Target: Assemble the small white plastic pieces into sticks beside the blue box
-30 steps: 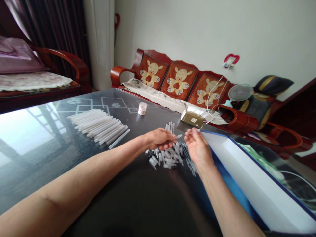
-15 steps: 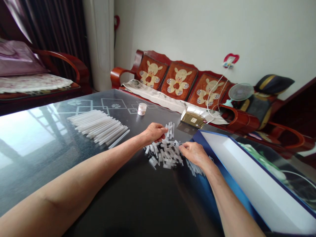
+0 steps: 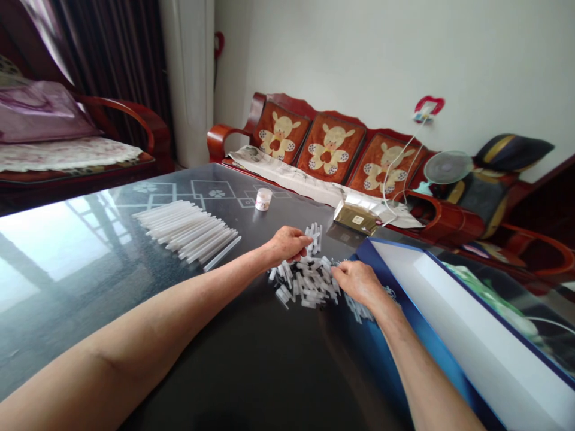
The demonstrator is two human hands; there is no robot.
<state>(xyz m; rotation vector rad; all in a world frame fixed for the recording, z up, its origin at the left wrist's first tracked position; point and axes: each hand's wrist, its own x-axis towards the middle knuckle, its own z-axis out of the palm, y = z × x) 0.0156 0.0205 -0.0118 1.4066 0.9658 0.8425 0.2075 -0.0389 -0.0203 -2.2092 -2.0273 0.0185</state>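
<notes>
A heap of short clear plastic pieces (image 3: 305, 284), some with black parts, lies on the dark glossy table (image 3: 251, 371). My left hand (image 3: 287, 244) rests at the heap's far left edge, fingers curled and pinched toward a small upright cluster of clear pieces (image 3: 314, 232). My right hand (image 3: 357, 281) lies palm down on the heap's right side, fingers bent into the pieces. What either hand holds is hidden by the fingers.
A fanned row of long white tubes (image 3: 188, 227) lies at the left of the table. A small white jar (image 3: 263, 199) and a gold foil packet (image 3: 357, 216) sit farther back. A blue-edged white box (image 3: 453, 323) stands at the right. Wooden seats surround the table.
My right hand dropped from mid-air onto the heap's right side. My left hand moved from above the heap to its far edge by the upright cluster. The view shifted slightly.
</notes>
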